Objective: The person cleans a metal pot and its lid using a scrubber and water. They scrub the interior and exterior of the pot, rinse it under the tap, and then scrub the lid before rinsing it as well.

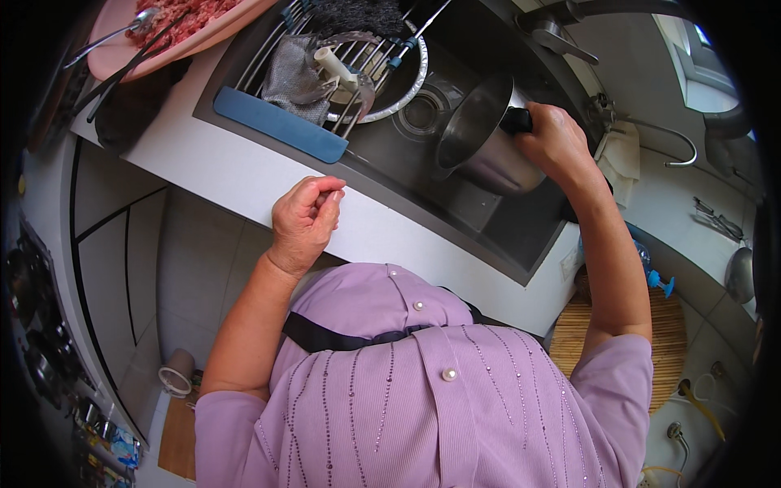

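My right hand [554, 143] grips the black handle of a stainless steel pot [497, 149], which is tilted on its side over the dark sink [506, 238], its mouth facing left. The sink drain [421, 111] shows just left of the pot. Over the white counter edge [390, 235], my left hand [309, 216] hangs with its fingers curled together, and no object shows in it. In front of it lies a metal rack with a blue end bar [279, 125], bearing a grey cloth [296, 79] and a clear item with a white handle [335, 68].
Under the rack sits a round metal-rimmed bowl [421, 67]. A pink basin [177, 58] of raw minced meat with a spoon and chopsticks stands at the upper left. The faucet [552, 38] rises behind the sink. A round woven mat [665, 348] is at the right.
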`<action>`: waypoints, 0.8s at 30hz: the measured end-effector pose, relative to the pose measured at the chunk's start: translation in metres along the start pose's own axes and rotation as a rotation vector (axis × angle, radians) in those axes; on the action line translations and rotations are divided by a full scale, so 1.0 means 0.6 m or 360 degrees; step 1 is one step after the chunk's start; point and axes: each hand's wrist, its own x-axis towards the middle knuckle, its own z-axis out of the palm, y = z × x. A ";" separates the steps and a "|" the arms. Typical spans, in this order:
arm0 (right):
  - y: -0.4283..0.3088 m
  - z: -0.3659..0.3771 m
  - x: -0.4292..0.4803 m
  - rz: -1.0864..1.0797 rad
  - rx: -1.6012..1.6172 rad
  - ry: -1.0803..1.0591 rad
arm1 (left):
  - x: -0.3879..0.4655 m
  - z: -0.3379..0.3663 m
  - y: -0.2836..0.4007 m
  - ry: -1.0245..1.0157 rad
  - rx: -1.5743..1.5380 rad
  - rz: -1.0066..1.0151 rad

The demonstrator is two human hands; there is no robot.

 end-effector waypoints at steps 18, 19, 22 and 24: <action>-0.074 -0.008 -0.012 -0.0383 -0.0504 -0.0012 | 0.001 -0.007 0.002 -0.0119 -0.0013 -0.0002; -0.069 -0.007 -0.018 -0.0336 -0.0494 0.0021 | 0.001 -0.008 0.001 -0.0128 0.0007 0.0013; -0.043 -0.005 -0.044 -0.0157 -0.0392 0.0130 | 0.002 -0.012 -0.005 -0.0164 0.0043 0.0044; -0.012 0.000 -0.072 -0.0006 -0.0222 0.0223 | 0.001 -0.013 -0.007 -0.0186 0.0043 0.0038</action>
